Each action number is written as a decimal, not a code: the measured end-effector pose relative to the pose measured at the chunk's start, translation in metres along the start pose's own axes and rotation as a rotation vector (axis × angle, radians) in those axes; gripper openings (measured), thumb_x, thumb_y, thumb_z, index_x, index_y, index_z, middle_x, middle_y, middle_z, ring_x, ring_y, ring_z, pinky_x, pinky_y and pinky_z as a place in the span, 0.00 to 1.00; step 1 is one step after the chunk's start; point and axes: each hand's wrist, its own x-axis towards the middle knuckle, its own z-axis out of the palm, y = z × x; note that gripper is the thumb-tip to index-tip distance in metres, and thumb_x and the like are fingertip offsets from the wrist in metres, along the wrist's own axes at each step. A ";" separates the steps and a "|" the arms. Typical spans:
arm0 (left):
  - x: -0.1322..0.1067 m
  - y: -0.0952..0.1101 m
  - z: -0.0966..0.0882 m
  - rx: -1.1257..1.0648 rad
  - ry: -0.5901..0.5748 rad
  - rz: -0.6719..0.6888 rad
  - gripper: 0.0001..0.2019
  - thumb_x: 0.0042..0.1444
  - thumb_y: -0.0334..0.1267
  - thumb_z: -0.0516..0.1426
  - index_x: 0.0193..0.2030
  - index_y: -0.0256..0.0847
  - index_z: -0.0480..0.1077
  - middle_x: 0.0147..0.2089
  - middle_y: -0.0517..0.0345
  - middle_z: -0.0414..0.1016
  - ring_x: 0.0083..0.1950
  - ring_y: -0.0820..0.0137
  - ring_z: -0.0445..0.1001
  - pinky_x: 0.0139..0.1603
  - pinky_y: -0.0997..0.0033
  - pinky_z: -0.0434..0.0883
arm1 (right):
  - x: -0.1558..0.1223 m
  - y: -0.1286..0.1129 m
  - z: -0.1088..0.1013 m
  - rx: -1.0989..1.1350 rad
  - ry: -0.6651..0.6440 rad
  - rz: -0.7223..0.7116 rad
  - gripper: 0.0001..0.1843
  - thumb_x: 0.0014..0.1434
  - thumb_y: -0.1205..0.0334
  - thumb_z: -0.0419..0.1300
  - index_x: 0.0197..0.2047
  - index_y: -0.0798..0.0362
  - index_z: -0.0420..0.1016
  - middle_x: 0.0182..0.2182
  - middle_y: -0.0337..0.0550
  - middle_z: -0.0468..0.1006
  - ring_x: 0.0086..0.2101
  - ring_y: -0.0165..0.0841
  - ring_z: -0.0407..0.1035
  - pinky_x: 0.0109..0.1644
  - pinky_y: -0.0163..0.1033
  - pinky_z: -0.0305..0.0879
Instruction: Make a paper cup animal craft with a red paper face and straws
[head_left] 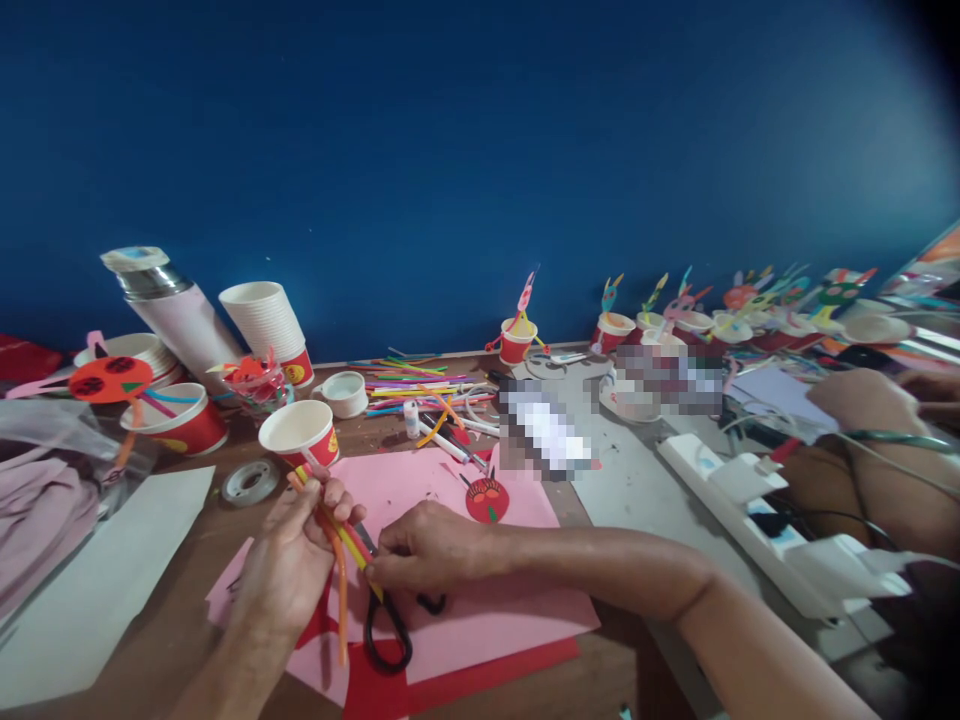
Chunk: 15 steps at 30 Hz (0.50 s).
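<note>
My left hand [289, 560] is closed round a small bundle of coloured drinking straws [339, 545], orange, yellow and red, held over a pink paper sheet [480, 620]. My right hand [427, 550] is closed beside them, its fingers pinching the straws' lower part just above black-handled scissors [386, 630] that lie on the paper. A red paper cup [300, 432] stands just beyond my left hand. A red paper cut-out face [487, 499] lies on the pink sheet beyond my right hand.
A tape roll [250, 481], stacked paper cups [271, 325], a steel flask [176, 310] and loose straws [420, 385] sit further back. Finished cup figures [519, 335] line the blue wall. Another person's arm [870, 450] rests at right near a white power strip [757, 515].
</note>
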 end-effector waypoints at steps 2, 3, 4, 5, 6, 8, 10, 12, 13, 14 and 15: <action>0.000 0.000 0.000 0.001 0.007 -0.012 0.07 0.46 0.30 0.60 0.31 0.40 0.67 0.23 0.66 0.60 0.24 0.78 0.62 0.26 0.76 0.70 | -0.001 0.001 0.000 0.009 -0.009 -0.009 0.15 0.56 0.56 0.53 0.22 0.55 0.68 0.15 0.32 0.68 0.17 0.22 0.63 0.24 0.26 0.56; 0.001 0.000 0.000 -0.001 0.006 -0.016 0.07 0.46 0.30 0.60 0.31 0.40 0.67 0.23 0.66 0.60 0.23 0.78 0.62 0.26 0.76 0.70 | -0.001 0.002 0.000 0.020 -0.010 -0.015 0.15 0.56 0.55 0.53 0.23 0.55 0.68 0.15 0.31 0.68 0.17 0.22 0.63 0.24 0.26 0.56; 0.001 0.000 0.000 -0.005 0.000 -0.012 0.07 0.45 0.30 0.61 0.31 0.40 0.67 0.23 0.66 0.60 0.23 0.78 0.62 0.26 0.76 0.70 | -0.001 0.003 0.001 0.035 -0.007 -0.020 0.16 0.57 0.54 0.52 0.23 0.55 0.68 0.15 0.31 0.68 0.17 0.22 0.63 0.24 0.26 0.57; 0.001 0.001 0.000 -0.008 -0.008 -0.001 0.07 0.45 0.29 0.61 0.31 0.40 0.67 0.23 0.66 0.61 0.23 0.78 0.62 0.26 0.76 0.70 | -0.001 0.004 0.001 0.055 -0.005 -0.022 0.17 0.57 0.53 0.52 0.24 0.55 0.68 0.15 0.31 0.68 0.17 0.22 0.63 0.24 0.26 0.57; 0.001 0.002 0.000 -0.008 -0.013 0.011 0.07 0.45 0.29 0.61 0.30 0.40 0.67 0.23 0.66 0.61 0.23 0.78 0.63 0.26 0.76 0.70 | -0.001 0.005 0.002 0.077 -0.003 -0.019 0.18 0.57 0.51 0.52 0.24 0.55 0.68 0.15 0.31 0.68 0.17 0.22 0.63 0.24 0.26 0.57; 0.002 0.004 0.000 0.000 -0.013 0.040 0.07 0.45 0.29 0.61 0.30 0.39 0.67 0.23 0.66 0.62 0.23 0.78 0.63 0.26 0.76 0.71 | 0.000 0.006 0.004 0.110 0.003 -0.014 0.20 0.58 0.48 0.51 0.24 0.55 0.69 0.14 0.31 0.67 0.17 0.22 0.63 0.23 0.26 0.57; 0.001 0.005 0.001 0.014 -0.010 0.049 0.07 0.44 0.29 0.61 0.30 0.39 0.67 0.23 0.66 0.62 0.23 0.77 0.63 0.26 0.75 0.71 | -0.001 0.006 0.005 0.107 0.028 -0.020 0.21 0.58 0.47 0.51 0.24 0.55 0.69 0.13 0.31 0.65 0.17 0.22 0.62 0.23 0.25 0.57; 0.001 0.006 0.000 0.016 -0.013 0.034 0.07 0.44 0.30 0.61 0.30 0.39 0.67 0.23 0.66 0.62 0.23 0.78 0.63 0.26 0.76 0.71 | -0.001 0.006 0.004 0.095 0.055 -0.039 0.20 0.58 0.48 0.52 0.24 0.55 0.68 0.14 0.31 0.66 0.17 0.21 0.62 0.24 0.25 0.57; 0.002 0.005 0.000 0.015 -0.018 0.023 0.07 0.45 0.30 0.61 0.30 0.39 0.67 0.23 0.66 0.62 0.23 0.78 0.63 0.26 0.77 0.71 | -0.001 0.005 0.004 0.092 0.055 -0.046 0.20 0.58 0.49 0.52 0.24 0.55 0.68 0.14 0.30 0.66 0.17 0.21 0.62 0.24 0.25 0.57; 0.002 0.005 -0.001 0.014 -0.025 0.012 0.07 0.45 0.31 0.62 0.30 0.39 0.67 0.23 0.66 0.63 0.23 0.78 0.64 0.27 0.77 0.71 | -0.002 0.005 0.004 0.091 0.050 -0.049 0.19 0.58 0.49 0.52 0.24 0.55 0.68 0.14 0.30 0.67 0.17 0.21 0.62 0.24 0.25 0.57; 0.002 0.004 -0.002 0.012 -0.032 0.008 0.07 0.45 0.31 0.62 0.31 0.39 0.67 0.23 0.66 0.63 0.23 0.78 0.64 0.27 0.78 0.71 | -0.002 0.005 0.003 0.091 0.041 -0.052 0.18 0.58 0.50 0.51 0.25 0.55 0.68 0.15 0.30 0.67 0.17 0.21 0.62 0.24 0.25 0.57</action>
